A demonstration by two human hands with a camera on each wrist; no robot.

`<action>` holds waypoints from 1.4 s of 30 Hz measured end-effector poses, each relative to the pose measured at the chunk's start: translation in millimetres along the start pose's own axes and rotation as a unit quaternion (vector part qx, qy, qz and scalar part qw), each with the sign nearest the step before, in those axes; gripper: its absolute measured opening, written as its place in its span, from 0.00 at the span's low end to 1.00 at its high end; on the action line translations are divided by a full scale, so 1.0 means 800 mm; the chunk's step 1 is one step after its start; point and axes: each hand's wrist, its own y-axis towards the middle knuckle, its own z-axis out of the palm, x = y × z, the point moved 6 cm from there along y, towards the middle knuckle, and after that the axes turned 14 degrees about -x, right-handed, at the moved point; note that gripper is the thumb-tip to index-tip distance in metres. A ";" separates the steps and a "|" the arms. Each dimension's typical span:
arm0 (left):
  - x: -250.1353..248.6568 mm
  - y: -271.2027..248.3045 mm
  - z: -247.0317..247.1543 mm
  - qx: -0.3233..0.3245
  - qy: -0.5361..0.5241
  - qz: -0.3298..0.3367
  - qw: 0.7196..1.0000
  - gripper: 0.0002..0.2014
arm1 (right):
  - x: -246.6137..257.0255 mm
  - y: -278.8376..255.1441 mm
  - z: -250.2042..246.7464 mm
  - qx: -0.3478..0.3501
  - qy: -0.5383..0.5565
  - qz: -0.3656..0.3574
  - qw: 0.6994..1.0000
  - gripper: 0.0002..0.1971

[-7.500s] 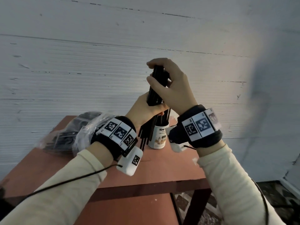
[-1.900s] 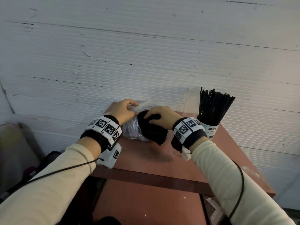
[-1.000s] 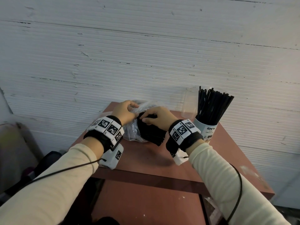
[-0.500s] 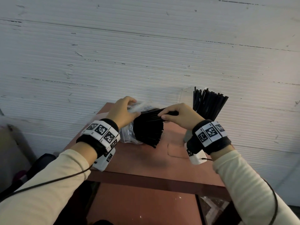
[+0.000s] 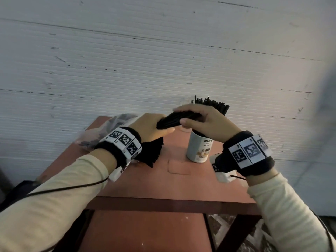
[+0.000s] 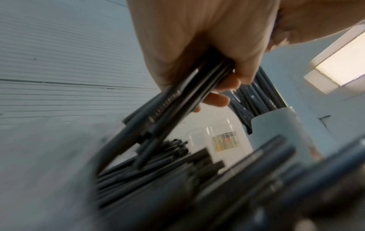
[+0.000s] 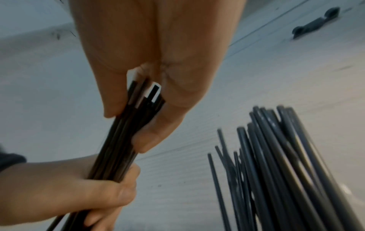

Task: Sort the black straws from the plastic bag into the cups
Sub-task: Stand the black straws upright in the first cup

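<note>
Plastic bag (image 5: 109, 130) slumps at worktop (image 5: 181, 184) 10 o'clock corner, mouth toward hands, remaining stock within reach.

Left hand (image 5: 151, 128) clenched round lower part of straw bundle (image 5: 174, 119), loose ends fanning downward (likely steadying, squaring them).

Right hand (image 5: 205, 120) grips upper end, fingers (image 7: 150, 137) pinching tips; probably steers bundle.

Cup (image 5: 199, 148) at 2 o'clock, packed with straws; clear cup (image 6: 213, 140) behind looks empty, likelier target.

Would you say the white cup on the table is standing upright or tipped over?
Upright. The white cup stands on its base on the table, with black straws sticking up out of it.
</note>
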 end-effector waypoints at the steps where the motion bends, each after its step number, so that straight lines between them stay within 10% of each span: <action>1: -0.008 0.001 -0.003 -0.026 -0.037 -0.003 0.999 0.11 | 0.010 -0.001 -0.011 -0.019 -0.004 -0.014 1.000 0.18; 11: -0.104 0.013 0.005 -0.063 -0.336 -0.035 0.939 0.20 | 0.087 0.010 -0.069 -0.266 0.046 -0.140 0.953 0.25; 16: -0.093 0.003 0.051 -0.018 -0.404 -0.081 0.911 0.11 | 0.060 0.012 -0.043 -0.240 -0.054 -0.119 0.962 0.17; 21: -0.063 -0.016 0.086 0.027 -0.379 -0.141 0.914 0.05 | 0.005 0.003 -0.003 -0.059 -0.173 -0.029 0.983 0.18; 31: -0.074 -0.014 0.077 0.023 -0.397 -0.111 0.911 0.13 | 0.007 0.007 -0.006 -0.139 -0.104 -0.053 0.983 0.09; 37: -0.059 -0.024 0.106 0.146 -0.338 -0.114 0.923 0.13 | -0.007 0.003 0.008 -0.102 -0.125 -0.039 0.986 0.10; 42: -0.065 -0.016 0.092 0.068 -0.365 -0.127 0.920 0.16 | 0.003 0.004 -0.012 -0.182 -0.091 -0.061 0.977 0.10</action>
